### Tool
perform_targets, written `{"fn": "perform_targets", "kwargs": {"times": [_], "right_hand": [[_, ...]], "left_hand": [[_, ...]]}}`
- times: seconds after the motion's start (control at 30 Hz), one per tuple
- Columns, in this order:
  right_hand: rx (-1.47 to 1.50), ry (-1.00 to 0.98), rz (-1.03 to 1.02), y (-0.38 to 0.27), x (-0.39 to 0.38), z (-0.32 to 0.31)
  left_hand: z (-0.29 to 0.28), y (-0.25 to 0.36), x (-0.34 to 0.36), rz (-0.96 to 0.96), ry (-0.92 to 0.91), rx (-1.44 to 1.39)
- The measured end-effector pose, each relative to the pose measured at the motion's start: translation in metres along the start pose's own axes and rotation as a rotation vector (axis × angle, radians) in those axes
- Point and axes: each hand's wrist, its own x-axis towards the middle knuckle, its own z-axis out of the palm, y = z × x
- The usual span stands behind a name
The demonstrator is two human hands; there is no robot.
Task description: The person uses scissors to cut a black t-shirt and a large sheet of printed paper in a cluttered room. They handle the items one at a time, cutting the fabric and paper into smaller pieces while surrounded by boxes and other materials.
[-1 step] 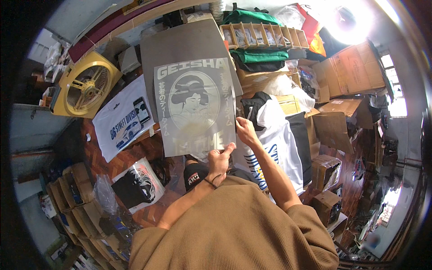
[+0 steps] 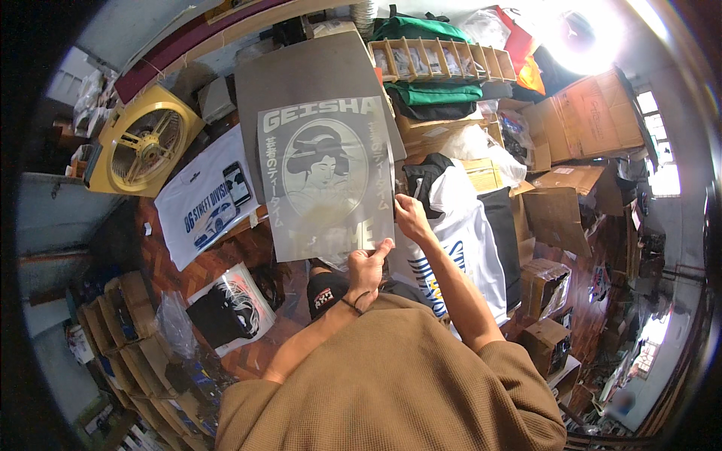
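Observation:
Both my hands hold a translucent print transfer sheet (image 2: 297, 214) with a pale portrait in an oval and lettering around it. Its bottom right corner is pinched in my left hand (image 2: 367, 269), thumb on top; a dark band circles that wrist. Higher up, my right hand (image 2: 411, 219) grips the sheet's right edge, its fingertips partly hidden. Behind the sheet's upper part stands a large grey flat board (image 2: 301, 68). A white printed T-shirt (image 2: 192, 203) lies left of the sheet, with a phone (image 2: 236, 185) on it.
A yellow box fan (image 2: 143, 139) stands at the far left. White shirts with blue print (image 2: 470, 233) lie right of my right hand. Beyond them are cardboard boxes (image 2: 560, 210) and a wooden divided rack (image 2: 451, 62). A black folded garment (image 2: 222, 316) lies at lower left, near cardboard bins (image 2: 139, 353).

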Motion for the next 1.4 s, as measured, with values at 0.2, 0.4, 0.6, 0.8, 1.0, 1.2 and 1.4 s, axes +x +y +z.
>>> {"fn": "perform_targets", "kwargs": {"times": [0.2,0.4,0.6,0.8,1.0,1.2,1.4], "right_hand": [[-0.057,0.021,0.005,-0.002,0.022,-0.003],[0.095,0.013,0.103,0.010,0.037,0.002],[0.039,0.009,0.017,0.016,0.042,-0.001],[0.054,0.009,0.133,-0.007,0.045,-0.006],[0.011,0.013,0.125,0.002,0.047,-0.010],[0.060,-0.002,0.139,-0.011,0.050,-0.011],[-0.235,0.067,-0.195,0.014,0.056,-0.013]], "left_hand": [[-0.003,0.004,-0.004,-0.015,-0.026,-0.037],[-0.003,0.005,-0.009,-0.005,-0.020,-0.039],[-0.006,0.008,-0.016,0.034,-0.021,-0.031],[-0.018,-0.001,-0.016,-0.002,-0.014,-0.007],[-0.023,0.000,-0.022,0.002,-0.032,0.048],[-0.026,-0.005,-0.024,0.056,-0.009,-0.003],[-0.032,0.011,-0.041,0.142,-0.051,0.027]]}}
